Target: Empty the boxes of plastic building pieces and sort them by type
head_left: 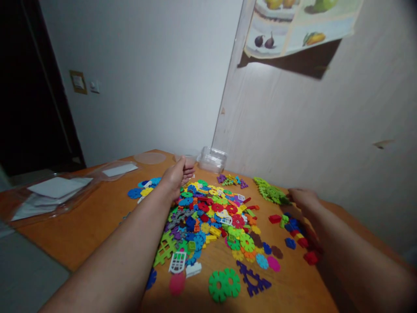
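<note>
My left hand is over the far left side of a big pile of colourful plastic building pieces. Its thumb is up, the fingers are loosely bent and apart, and nothing shows in them. A clear round tub is just behind it. At the right, my right hand reaches to the edge of a heap of lime-green interlocking pieces. Its fingers are dim and partly hidden, so their grip is unclear. Red, blue and yellow bricks lie below that wrist.
A clear rectangular box stands by the wall. Small purple and yellow pieces lie before it. On the left are a round lid and plastic bags with white paper. A green double disc and purple triangle are in front.
</note>
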`<state>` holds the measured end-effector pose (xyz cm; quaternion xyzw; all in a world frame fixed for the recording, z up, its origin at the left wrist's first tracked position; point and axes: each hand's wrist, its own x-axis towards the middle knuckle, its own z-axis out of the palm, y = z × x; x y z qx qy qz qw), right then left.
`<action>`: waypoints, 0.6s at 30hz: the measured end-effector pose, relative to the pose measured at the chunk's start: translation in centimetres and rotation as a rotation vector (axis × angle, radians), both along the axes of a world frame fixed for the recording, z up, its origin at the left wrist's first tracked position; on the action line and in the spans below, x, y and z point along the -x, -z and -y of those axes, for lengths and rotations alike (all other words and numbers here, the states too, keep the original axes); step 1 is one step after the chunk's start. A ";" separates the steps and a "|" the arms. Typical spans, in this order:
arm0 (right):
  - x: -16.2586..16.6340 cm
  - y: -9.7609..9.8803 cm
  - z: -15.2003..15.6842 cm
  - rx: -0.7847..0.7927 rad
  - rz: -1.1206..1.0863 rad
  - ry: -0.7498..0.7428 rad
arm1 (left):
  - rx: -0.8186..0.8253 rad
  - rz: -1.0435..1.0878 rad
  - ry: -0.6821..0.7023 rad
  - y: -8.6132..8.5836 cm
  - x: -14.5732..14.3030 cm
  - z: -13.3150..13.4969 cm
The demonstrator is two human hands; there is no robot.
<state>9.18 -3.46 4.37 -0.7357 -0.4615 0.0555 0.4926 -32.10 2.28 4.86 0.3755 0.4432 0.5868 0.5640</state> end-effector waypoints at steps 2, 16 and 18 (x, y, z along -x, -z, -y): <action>2.2 -0.1 0.1 0.021 -0.033 -0.044 | 0.005 0.033 0.007 -0.2 0.1 0.1; 26.3 -0.9 11.3 0.012 0.721 -1.152 | -0.022 0.164 -0.021 -1.1 0.5 0.7; 27.9 -0.6 11.6 0.005 0.833 -1.222 | -0.025 0.177 -0.024 -1.0 0.6 0.7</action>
